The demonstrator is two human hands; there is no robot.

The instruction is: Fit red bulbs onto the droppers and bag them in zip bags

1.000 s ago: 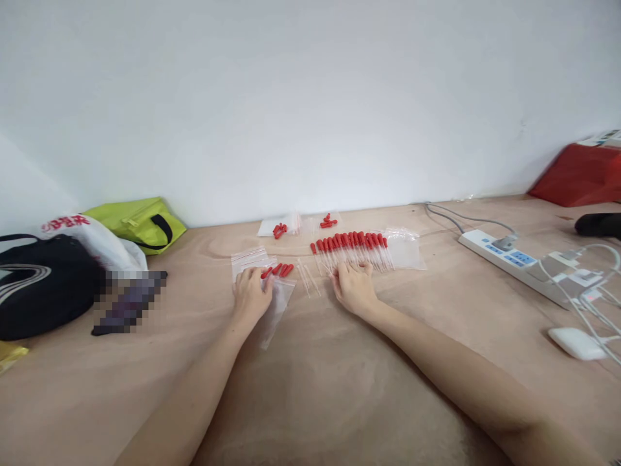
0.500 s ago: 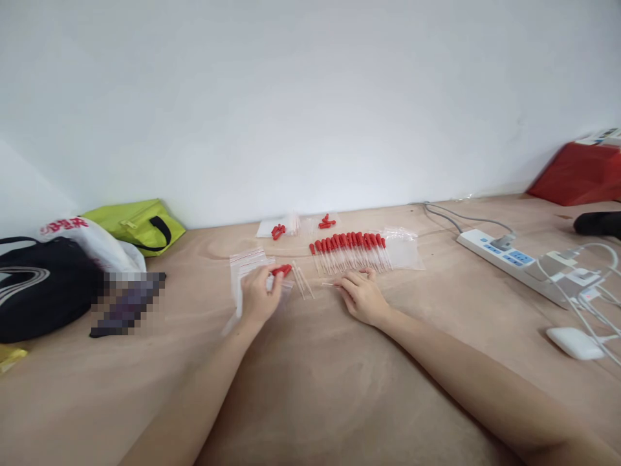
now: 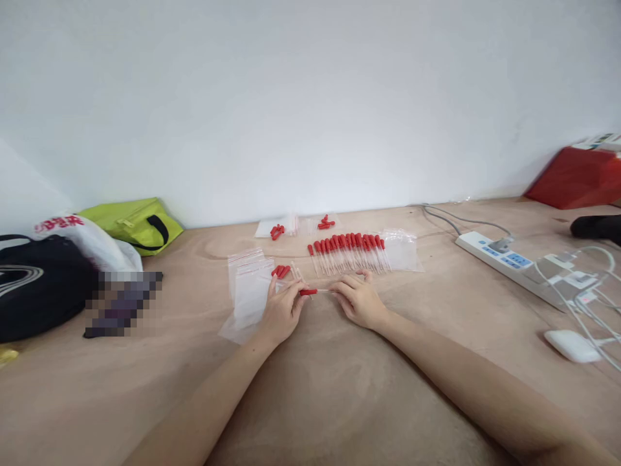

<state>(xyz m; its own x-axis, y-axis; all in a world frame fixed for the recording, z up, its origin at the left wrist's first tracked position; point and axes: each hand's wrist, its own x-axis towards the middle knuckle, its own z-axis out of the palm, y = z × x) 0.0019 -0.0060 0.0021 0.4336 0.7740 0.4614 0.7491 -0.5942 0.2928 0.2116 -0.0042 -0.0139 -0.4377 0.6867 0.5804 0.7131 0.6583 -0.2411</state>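
Note:
My left hand (image 3: 283, 312) pinches a small red cap (image 3: 308, 292) by its left end. From the right, my right hand (image 3: 359, 300) grips a thin pale stick (image 3: 323, 291), whose tip meets or enters the cap; which of the two I cannot tell. Just beyond my left fingers lie several loose red caps (image 3: 281, 271) and a few bare pale sticks (image 3: 295, 269). Clear zip bags (image 3: 245, 310) spread out beneath and beside my left hand. Behind my right hand runs a row of red-capped sticks (image 3: 349, 249), laid side by side.
Two more groups of red pieces, one left (image 3: 277, 232) and one right (image 3: 326, 222), lie near the wall by plastic bags. A power strip (image 3: 509, 262) with cables and a white charger (image 3: 572, 345) occupies the right. Left stand a lime-green bag (image 3: 130, 223) and a black bag (image 3: 43, 291).
My left hand has moved right and nearer from the pile of caps, bringing one cap to the stick. My right hand stays about where it was, still holding the stick.

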